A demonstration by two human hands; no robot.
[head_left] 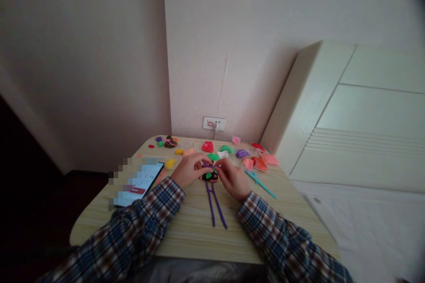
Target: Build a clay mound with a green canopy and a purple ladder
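Note:
My left hand (pixel 190 170) and my right hand (pixel 233 180) meet above the middle of the table, both with fingers pinched. A thin purple clay strip (pixel 213 166) runs between their fingertips; its ends are hidden by the fingers. Right beneath lies a small black clay piece (pixel 210 177) with green and pink bits on it, partly covered by my hands. Two long purple clay strips (pixel 218 208) stretch from it toward me, joined by a short crosspiece near the top. Just behind my fingertips is a lump of green clay (pixel 213 157).
A phone (pixel 141 183) with a lit screen lies left on the wooden table (pixel 186 234). Turquoise plastic tools (pixel 262 184) lie right. Several coloured clay packs, among them a red one (pixel 207 146), and a brown clay piece (pixel 170 142) line the back, below a wall socket (pixel 214 123).

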